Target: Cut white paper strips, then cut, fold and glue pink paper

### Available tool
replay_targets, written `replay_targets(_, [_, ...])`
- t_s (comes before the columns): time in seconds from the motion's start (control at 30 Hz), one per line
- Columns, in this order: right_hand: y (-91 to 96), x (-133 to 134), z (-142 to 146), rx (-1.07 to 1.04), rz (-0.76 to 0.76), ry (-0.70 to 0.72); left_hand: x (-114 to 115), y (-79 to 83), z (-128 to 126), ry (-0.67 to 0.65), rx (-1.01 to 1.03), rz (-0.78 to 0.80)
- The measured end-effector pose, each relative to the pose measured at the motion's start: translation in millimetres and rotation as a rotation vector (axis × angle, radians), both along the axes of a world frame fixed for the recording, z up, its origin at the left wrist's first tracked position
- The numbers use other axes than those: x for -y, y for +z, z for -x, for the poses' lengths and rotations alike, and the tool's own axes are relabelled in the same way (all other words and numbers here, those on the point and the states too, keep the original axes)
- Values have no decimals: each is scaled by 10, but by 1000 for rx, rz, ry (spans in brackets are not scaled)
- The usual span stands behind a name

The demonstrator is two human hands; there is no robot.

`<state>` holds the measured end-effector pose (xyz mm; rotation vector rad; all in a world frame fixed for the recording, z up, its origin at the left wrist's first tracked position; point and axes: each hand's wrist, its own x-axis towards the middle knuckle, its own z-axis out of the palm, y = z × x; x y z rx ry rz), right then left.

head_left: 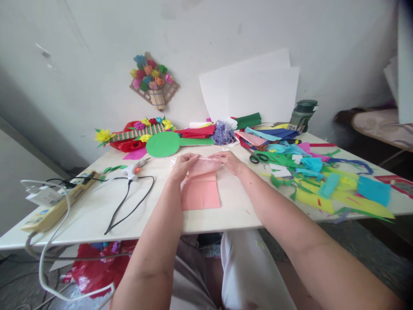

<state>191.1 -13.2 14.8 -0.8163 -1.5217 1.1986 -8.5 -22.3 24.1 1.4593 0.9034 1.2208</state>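
Observation:
Between my two hands a pale pink piece of crepe paper (204, 167) is held by its far edge. My left hand (186, 163) pinches its left end, and my right hand (228, 160) pinches the right end with fingers bent over it. Just below, a salmon-pink paper square (201, 193) lies flat on the white table (167, 211). A green round paper shape with a long handle (164, 144) rests beyond my left hand. To the right of my right hand are black-handled scissors (258, 158).
A glue gun (131, 172) with a looped cord and a power strip (60, 202) are on the left. Coloured paper scraps (309, 172) cover the right side. A dark green bottle (302, 116) stands at the back right. White sheets (250, 92) lean on the wall.

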Motion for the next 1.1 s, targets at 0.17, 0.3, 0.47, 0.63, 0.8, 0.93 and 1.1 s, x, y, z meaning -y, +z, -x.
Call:
replay_targets(0.17, [6,15,42,-47,12,-66,10,15,-3,-6,-8,-2])
replay_targets(0.3, [-9,-2,40,-47,-20,-80,15,26,0,15,-21,-7])
replay_targets(0.47, [-45,-47,32,-33,-40,-128,14,29,3,5,-34,-2])
replay_targets(0.63, [-28,-28,47,-84,-25,-133,1,15,5,-10,-28,22])
replay_targets(0.8, [30,18,62,-135,-2,-101,-12,-2,3,5,-46,13])
replay_targets(0.93, [20,10,66,-133,15,-102,-14,-1,-1,18,-41,19])
replay_targets(1.1, [4,3,47,-125,60,-73,-13,1,6,16,-19,18])
